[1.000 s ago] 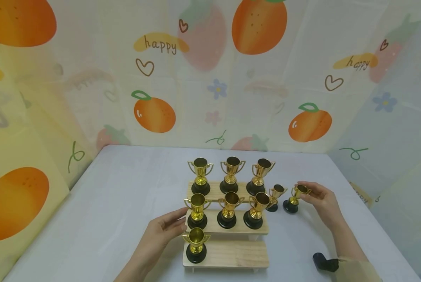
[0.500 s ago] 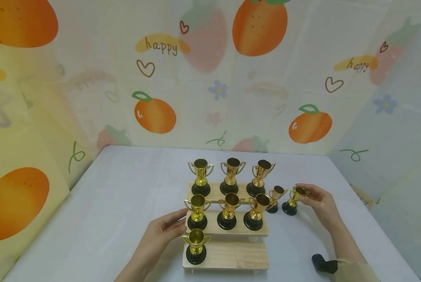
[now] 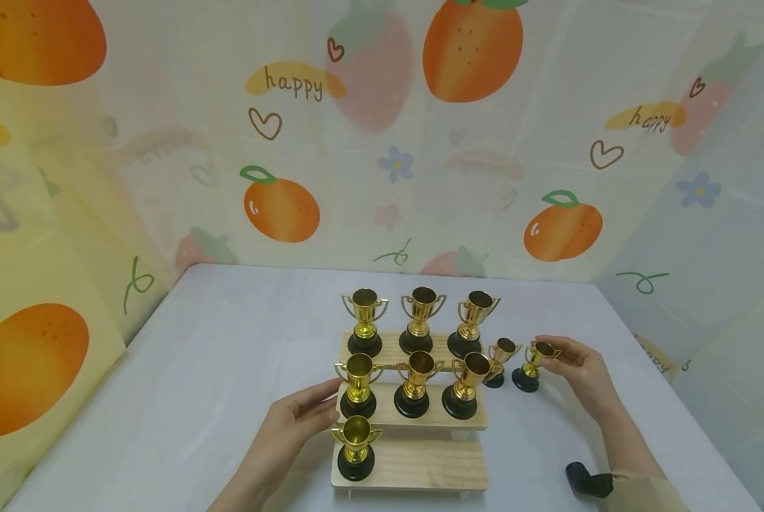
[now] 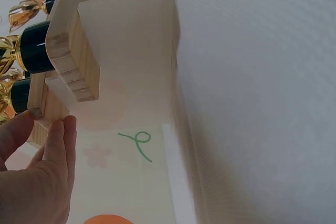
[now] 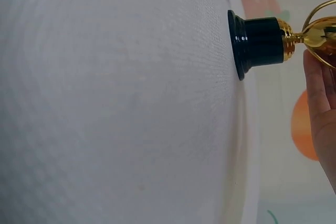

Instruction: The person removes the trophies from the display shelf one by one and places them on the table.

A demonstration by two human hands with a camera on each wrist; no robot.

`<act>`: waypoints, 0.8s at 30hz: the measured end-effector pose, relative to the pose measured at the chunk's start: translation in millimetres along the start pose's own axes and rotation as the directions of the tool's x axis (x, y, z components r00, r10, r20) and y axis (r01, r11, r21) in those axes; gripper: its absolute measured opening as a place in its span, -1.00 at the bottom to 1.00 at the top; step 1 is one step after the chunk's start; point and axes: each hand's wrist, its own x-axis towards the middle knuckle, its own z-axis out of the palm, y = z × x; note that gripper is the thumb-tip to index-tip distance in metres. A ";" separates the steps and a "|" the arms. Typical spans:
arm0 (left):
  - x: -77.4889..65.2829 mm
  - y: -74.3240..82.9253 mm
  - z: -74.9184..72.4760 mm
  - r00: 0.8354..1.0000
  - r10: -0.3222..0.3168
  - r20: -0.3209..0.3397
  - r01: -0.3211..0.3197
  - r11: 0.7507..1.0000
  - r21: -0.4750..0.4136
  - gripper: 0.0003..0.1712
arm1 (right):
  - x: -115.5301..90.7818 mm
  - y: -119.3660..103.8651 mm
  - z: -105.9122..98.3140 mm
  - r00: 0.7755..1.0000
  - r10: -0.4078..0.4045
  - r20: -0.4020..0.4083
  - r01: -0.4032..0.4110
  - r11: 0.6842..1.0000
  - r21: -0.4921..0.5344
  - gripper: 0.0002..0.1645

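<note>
Trophy (image 3: 531, 370) in the right hand (image 3: 580, 368)

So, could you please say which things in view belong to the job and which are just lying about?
Seemingly the job:
wooden stand, touched by the left hand
seven trophies on it
one trophy beside it
another trophy held by the right hand

Seemingly not:
patterned cloth behind
unclear black item
</note>
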 end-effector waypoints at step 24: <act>0.5 0.7 -1.0 1.000 0.013 0.017 -0.013 1.000 -0.017 -0.37 | 1.6 1.0 -0.3 0.999 -0.050 0.010 0.049 0.997 0.062 -0.50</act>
